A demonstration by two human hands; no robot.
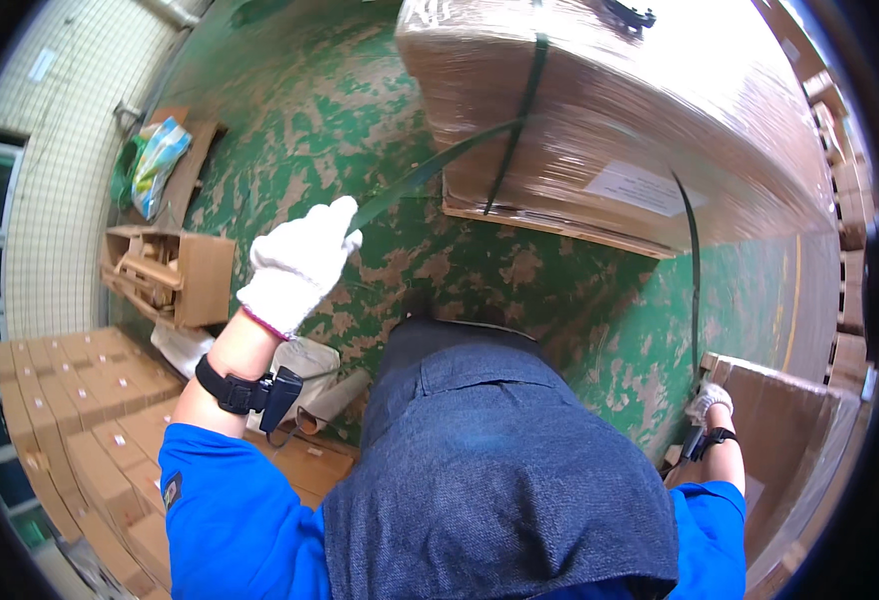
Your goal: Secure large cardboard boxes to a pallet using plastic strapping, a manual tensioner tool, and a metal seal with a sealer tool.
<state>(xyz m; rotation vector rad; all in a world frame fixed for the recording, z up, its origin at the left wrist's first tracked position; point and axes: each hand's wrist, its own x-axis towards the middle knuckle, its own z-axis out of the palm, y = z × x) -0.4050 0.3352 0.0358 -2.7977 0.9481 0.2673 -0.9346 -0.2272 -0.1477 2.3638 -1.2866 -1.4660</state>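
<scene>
Now the left hand [305,255] is gripping a green strap [430,168] that is slanting from left of centre toward the wrapped pallet load [730,120], upper right; the right hand [710,403] is sitting lower right, grip unclear.

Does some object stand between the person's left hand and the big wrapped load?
Nothing solid that I see. The left hand holds a green strap, which runs toward the wrapped load; between them, only floor shows below it.

No text is legible; the white label [636,188] on the wrapped load [620,110] looks blurred.
</scene>
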